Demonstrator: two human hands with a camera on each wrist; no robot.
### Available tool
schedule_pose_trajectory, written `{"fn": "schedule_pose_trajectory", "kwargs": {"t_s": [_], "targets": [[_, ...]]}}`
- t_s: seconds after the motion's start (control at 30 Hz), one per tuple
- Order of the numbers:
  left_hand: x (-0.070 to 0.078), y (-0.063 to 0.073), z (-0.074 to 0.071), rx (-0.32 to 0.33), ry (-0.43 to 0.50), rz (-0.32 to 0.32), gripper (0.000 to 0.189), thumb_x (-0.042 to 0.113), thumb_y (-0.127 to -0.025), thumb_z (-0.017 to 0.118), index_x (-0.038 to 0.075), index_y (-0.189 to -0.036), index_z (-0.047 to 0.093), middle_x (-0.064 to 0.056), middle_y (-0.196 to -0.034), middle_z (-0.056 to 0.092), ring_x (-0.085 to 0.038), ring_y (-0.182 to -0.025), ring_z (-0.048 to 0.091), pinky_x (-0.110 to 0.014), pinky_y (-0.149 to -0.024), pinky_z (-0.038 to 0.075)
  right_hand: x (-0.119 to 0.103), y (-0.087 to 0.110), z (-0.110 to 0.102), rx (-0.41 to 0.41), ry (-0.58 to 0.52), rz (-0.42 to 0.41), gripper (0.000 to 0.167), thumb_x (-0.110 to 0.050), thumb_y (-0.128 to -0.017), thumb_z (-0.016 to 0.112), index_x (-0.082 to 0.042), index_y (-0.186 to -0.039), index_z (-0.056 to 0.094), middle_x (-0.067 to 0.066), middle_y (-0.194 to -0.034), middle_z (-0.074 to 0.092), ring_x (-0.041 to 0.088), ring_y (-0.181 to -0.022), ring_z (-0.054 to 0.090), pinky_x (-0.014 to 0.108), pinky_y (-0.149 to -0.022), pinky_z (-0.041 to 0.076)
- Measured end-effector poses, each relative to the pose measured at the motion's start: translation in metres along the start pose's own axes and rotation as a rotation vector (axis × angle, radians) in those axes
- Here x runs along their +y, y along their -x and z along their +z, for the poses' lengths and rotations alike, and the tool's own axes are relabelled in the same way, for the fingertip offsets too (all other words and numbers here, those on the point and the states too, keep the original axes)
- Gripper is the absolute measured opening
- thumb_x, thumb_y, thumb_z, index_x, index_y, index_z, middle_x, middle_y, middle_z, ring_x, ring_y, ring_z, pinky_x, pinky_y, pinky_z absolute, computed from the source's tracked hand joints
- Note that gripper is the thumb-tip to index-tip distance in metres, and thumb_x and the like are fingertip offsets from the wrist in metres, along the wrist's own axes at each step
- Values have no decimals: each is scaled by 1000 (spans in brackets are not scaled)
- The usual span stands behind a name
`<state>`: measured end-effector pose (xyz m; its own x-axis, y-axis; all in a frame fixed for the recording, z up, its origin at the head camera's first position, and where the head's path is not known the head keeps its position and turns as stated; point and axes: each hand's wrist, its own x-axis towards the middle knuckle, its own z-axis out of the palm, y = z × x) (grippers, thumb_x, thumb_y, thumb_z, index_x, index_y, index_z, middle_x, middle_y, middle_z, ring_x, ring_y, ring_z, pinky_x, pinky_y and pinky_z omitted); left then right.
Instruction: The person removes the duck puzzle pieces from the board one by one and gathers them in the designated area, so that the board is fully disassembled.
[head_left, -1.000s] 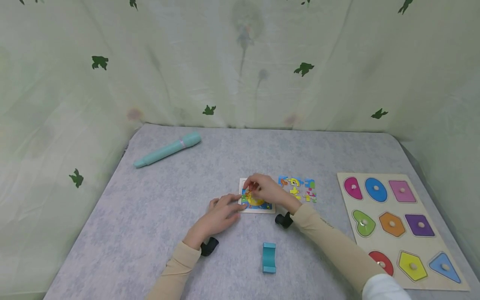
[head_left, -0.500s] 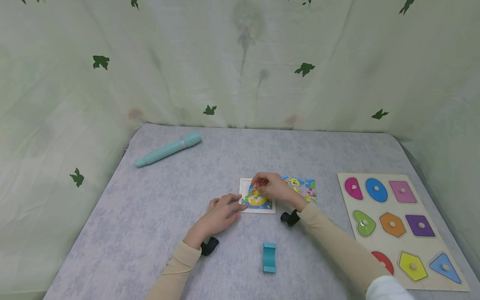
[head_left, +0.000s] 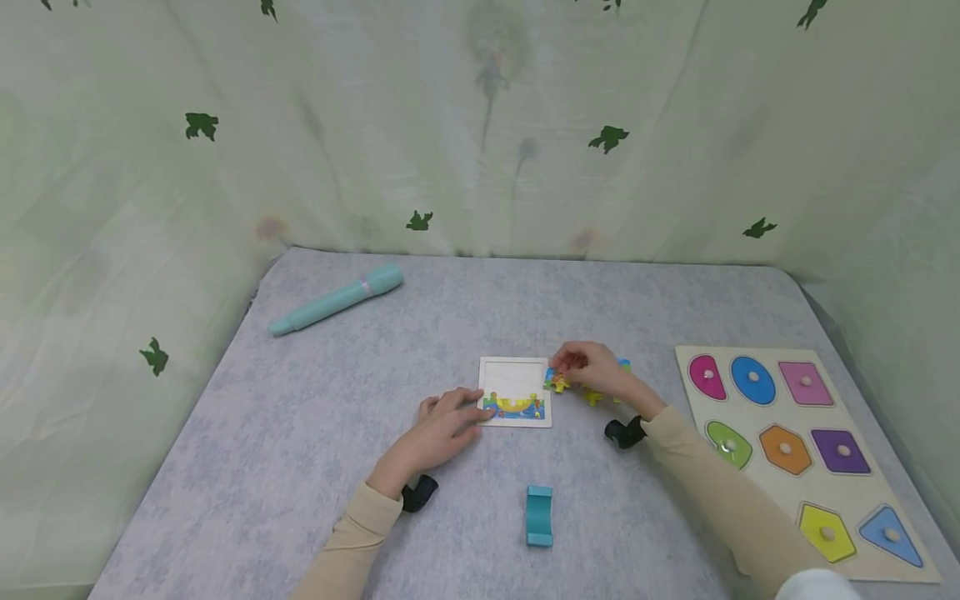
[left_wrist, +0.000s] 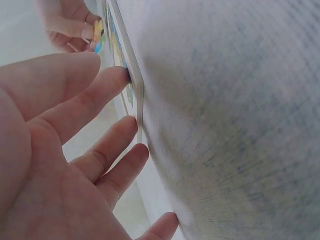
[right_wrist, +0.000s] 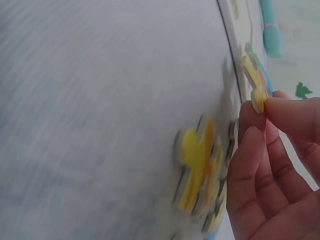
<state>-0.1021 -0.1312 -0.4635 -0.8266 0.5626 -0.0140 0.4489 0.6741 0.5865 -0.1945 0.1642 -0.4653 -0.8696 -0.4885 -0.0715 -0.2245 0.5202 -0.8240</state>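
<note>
A small white-rimmed puzzle tray [head_left: 514, 362] lies mid-table, with a strip of colourful puzzle pieces [head_left: 514, 407] along its near side and bare backing above. My left hand [head_left: 438, 432] rests at the tray's left edge with fingers extended. In the left wrist view, several fingertips touch the tray's side [left_wrist: 138, 90]. Just past the right edge, my right hand [head_left: 597, 367] pinches a puzzle piece [head_left: 557, 381] between thumb and fingers. The right wrist view shows this piece [right_wrist: 258, 82] held on edge, above the cloth. Loose puzzle pieces [right_wrist: 197, 162] lie below that hand, partly hidden by it.
A wooden shape board [head_left: 757, 500] with knobbed pieces lies at the right, partly under the right sleeve. A teal curved block [head_left: 538, 517] sits near the front. At the back left rests a long teal pen-shaped object [head_left: 336, 300]. Black wrist cameras [head_left: 625, 432] are worn on both wrists.
My right hand has moved right from over the tray to past its right edge, carrying the puzzle piece. The tray's upper part now shows bare. My left hand has stayed put.
</note>
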Motion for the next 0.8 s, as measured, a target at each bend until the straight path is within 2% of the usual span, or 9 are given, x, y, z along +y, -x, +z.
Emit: {"fn": "schedule_pose_trajectory", "kwargs": {"t_s": [0.23,0.53,0.8], "targets": [[0,1,0,-5,3,-2,33,14,-97,57,7,-129,62,-16,-140,43,-33,-129,39,-61,-100,18,10,8,-7,4,35,32,14,2,-82,63,-3,-94,68,6,-84,60,20,-73,51,33,-67,45],[0,0,0,-1,12,1,32,14,-97,57,7,-129,62,-17,-140,43,-33,-129,39,-60,-101,17,14,8,-7,-19,47,82,15,2,-81,66,-4,-95,69,4,-84,62,19,-72,52,32,-65,45],[0,0,-1,-13,13,-11,33,16,-97,57,10,-129,62,-15,-141,43,-32,-130,38,-59,-102,16,1,10,-4,-26,160,-5,10,2,-84,67,-4,-92,67,1,-79,61,16,-69,52,30,-63,45]]}}
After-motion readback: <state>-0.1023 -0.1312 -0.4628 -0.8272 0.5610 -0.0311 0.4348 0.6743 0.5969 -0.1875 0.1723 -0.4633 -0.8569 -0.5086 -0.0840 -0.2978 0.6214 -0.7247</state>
